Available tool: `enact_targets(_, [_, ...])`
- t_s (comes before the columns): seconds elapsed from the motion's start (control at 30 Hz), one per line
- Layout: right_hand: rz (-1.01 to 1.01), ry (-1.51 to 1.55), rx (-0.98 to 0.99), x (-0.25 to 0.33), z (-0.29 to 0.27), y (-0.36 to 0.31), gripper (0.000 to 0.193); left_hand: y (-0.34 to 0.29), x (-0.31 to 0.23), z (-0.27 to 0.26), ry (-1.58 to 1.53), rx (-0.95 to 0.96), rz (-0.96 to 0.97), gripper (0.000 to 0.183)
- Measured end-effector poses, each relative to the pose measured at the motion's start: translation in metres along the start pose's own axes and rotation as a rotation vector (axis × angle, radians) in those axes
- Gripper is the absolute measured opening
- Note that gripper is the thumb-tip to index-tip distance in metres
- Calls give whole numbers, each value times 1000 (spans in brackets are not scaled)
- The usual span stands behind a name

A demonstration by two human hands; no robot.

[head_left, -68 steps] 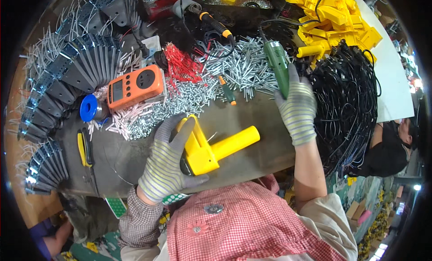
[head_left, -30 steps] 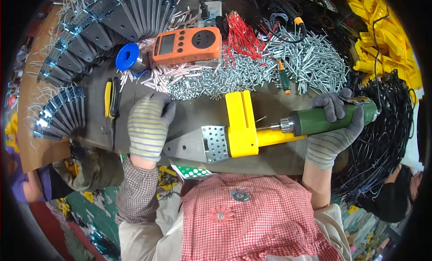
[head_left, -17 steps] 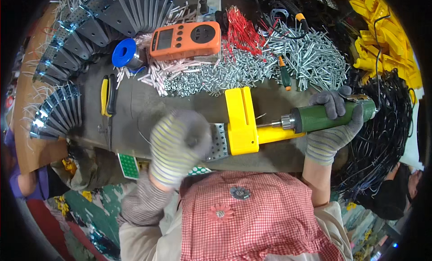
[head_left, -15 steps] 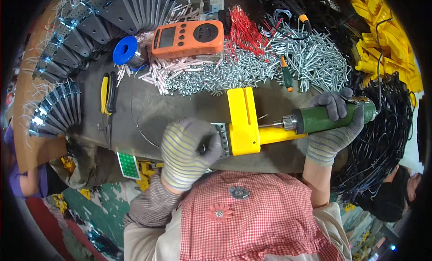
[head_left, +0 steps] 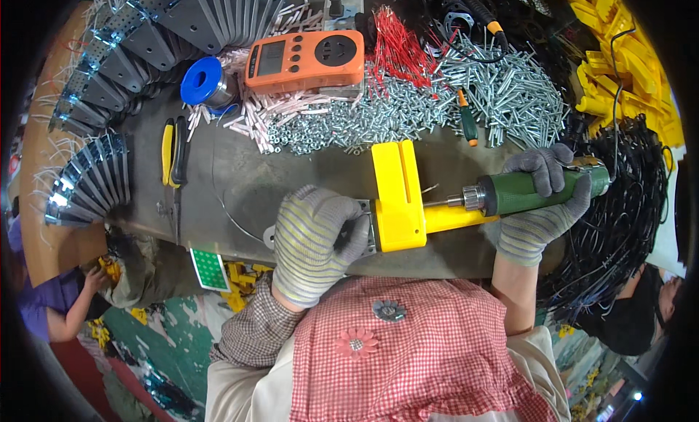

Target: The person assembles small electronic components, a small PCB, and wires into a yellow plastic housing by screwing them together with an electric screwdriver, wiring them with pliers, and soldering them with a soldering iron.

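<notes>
A yellow plastic housing (head_left: 399, 196) with a long yellow handle lies in front of me, a grey metal plate (head_left: 370, 225) against its left side. My left hand (head_left: 317, 236), in a striped grey glove, is closed on that plate; the fingertips are partly hidden. My right hand (head_left: 542, 203), gloved too, wraps round a green electric screwdriver (head_left: 520, 194) held level. The screwdriver's bit points left and reaches the housing's right side; its very tip is hidden there.
Beyond my hands lie heaped screws and nuts (head_left: 342, 120), an orange meter (head_left: 306, 61), a solder spool (head_left: 204, 83) and a small screwdriver (head_left: 467, 120). Yellow-handled pliers (head_left: 173, 156) and stacked metal plates (head_left: 91, 178) are left. Black cables (head_left: 611, 225) pile at right. Other people sit at both sides.
My left hand has shifted slightly right, and the housing has moved a little right with it. The rounded end of the plate now shows left of my hand. My right hand has barely moved.
</notes>
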State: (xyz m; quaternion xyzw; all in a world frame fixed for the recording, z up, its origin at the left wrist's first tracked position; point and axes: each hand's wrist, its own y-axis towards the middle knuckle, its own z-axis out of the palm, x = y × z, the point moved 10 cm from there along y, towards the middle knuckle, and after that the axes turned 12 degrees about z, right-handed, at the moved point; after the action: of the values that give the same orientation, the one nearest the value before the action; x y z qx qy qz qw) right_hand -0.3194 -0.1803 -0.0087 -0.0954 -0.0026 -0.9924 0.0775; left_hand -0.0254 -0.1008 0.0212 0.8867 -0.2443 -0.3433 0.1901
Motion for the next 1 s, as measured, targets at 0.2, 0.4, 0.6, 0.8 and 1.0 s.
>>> enact_targets(0.2, [-18,-16,-30,2,1,-1,40,-2,10,0,-81,80,-113,20])
enact_targets(0.4, [-27,-32,-36,1,2,-2,41,-2,11,-2,-94,69,-67,24])
enact_targets(0.6, [-5,-29,-24,1,2,-1,40,0,10,-2,-115,41,-69,25])
enact_targets(0.8, [5,13,-3,-2,5,0,39,-3,12,-1,-111,73,-104,25])
enact_targets(1.0, [2,24,-31,-1,2,1,40,-3,14,-1,-138,41,-133,26])
